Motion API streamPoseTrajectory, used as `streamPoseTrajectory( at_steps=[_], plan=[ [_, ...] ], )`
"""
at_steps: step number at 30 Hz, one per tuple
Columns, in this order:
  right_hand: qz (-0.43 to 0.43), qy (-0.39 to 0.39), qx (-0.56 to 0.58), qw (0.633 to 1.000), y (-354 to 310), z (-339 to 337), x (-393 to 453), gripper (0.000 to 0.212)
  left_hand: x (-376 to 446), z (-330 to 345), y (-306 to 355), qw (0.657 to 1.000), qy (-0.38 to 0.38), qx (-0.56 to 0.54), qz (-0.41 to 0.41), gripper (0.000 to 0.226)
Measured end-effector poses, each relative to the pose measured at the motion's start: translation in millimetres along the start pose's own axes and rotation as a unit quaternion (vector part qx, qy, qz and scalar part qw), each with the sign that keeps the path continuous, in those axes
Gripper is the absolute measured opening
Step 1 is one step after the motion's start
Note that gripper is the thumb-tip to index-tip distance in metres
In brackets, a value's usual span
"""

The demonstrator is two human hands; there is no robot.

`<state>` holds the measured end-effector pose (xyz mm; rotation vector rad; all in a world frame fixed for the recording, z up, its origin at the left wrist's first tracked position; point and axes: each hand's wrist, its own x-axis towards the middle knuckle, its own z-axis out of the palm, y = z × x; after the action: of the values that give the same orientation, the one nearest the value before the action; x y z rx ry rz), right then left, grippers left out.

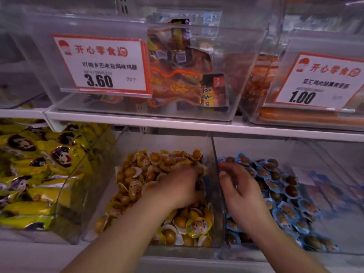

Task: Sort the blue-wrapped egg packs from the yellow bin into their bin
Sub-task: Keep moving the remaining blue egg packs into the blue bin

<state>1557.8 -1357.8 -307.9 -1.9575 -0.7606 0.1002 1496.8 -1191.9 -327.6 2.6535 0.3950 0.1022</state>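
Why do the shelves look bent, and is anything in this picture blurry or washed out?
Head view: the wide-angle lens bows the white shelf edge and stretches the corners. The small print on the 3.60 price tag is soft, and the 1.00 tag is blurrier. Reflections haze the clear bin fronts. The edges darken; the left hand and right hand stay fairly sharp.

Left hand (177, 189) palm-down, fingers curled; right hand (239, 187) loosely curled.

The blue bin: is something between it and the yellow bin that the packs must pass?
Yes. A clear divider wall stands between the yellow bin and the blue bin; packs must be lifted over it.
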Motion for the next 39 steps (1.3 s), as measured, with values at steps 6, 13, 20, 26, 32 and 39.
streamPoseTrajectory(
  at_steps=[6, 13, 20, 26, 32, 39],
  plan=[
    [-0.005, -0.001, 0.008, 1.0, -0.4, 0.5, -1.5, 0.035, 13.0, 13.7, -6.8, 0.991, -0.012, 0.036, -0.125, 0.091],
    [-0.005, -0.007, 0.009, 1.0, 0.4, 0.7, -1.1, 0.033, 12.4, 15.5, -7.7, 0.999, 0.013, -0.041, -0.022, 0.07],
    [-0.001, -0.002, 0.015, 1.0, -0.3, 3.1, -0.1, 0.029, 14.7, 18.4, -7.2, 0.992, 0.039, -0.115, -0.023, 0.062],
    [-0.014, -0.01, 0.015, 1.0, -1.6, 0.7, -0.5, 0.028, 14.1, 17.4, -7.2, 0.978, 0.129, -0.162, -0.031, 0.033],
    [-0.06, 0.046, 0.019, 0.997, -13.2, -8.1, 5.8, 0.023, -3.8, -13.1, -14.6, 0.885, 0.215, -0.392, -0.131, 0.018],
    [-0.228, -0.093, -0.104, 0.963, -65.8, -6.9, -1.9, 0.027, -58.2, -60.1, -20.1, 0.878, 0.295, -0.356, -0.128, 0.034]
  ],
)
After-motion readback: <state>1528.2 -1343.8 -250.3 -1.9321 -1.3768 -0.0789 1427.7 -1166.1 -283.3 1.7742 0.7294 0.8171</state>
